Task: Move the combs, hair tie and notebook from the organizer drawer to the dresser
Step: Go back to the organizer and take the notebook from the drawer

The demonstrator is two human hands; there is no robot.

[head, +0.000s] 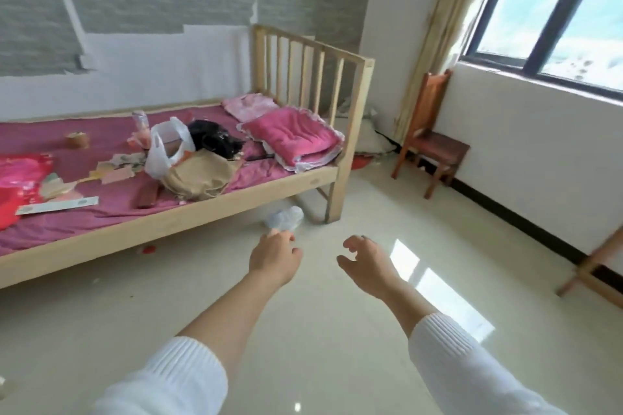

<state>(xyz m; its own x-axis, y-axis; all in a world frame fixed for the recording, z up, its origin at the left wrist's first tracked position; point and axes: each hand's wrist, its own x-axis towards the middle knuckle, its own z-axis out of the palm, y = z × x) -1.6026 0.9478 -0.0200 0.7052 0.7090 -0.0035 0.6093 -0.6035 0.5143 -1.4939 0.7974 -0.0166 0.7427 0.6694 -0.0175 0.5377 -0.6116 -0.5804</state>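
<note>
Both of my arms reach forward over the shiny tiled floor, in white ribbed sleeves. My left hand (274, 258) is loosely curled with nothing in it. My right hand (365, 264) is held out beside it, fingers apart and bent, also holding nothing. No organizer drawer, dresser, comb, hair tie or notebook shows in this view.
A wooden bed (188, 219) with a purple sheet stands ahead on the left, strewn with a white plastic bag (165, 148), a tan bag, papers and a pink pillow (293, 138). A clear plastic bag (285, 217) lies on the floor. A wooden chair (431, 141) stands under the window.
</note>
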